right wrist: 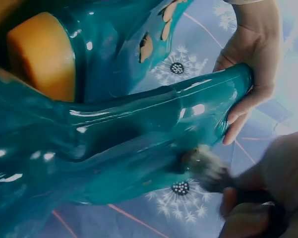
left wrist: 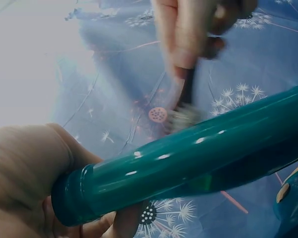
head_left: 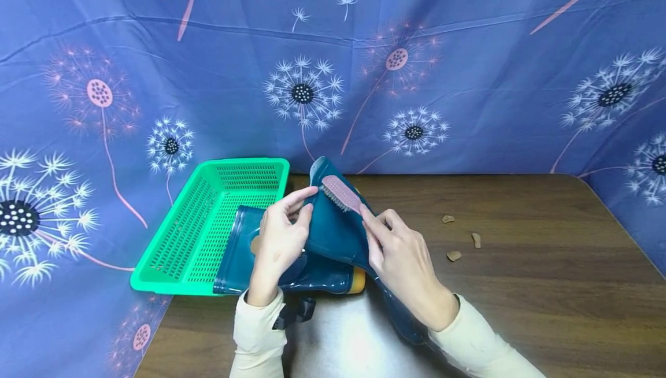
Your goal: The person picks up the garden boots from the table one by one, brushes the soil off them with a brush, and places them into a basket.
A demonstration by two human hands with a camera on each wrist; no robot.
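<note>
A teal rubber boot slants across the middle of the head view, its open top toward the back. My left hand grips the rim of that top; in the left wrist view the thumb lies on one side and fingers curl beneath. Between the fingers of my right hand is the handle of a pink-backed scrubbing brush. Its bristles meet the boot's shaft near the top, blurred in both wrist views. Under the first boot lies a second boot with an orange-yellow sole; brown patches show on it.
A green plastic basket stands at the left, with the second boot's top overlapping its edge. Several small brown pieces lie on the wooden table at the right. A patterned blue cloth hangs behind.
</note>
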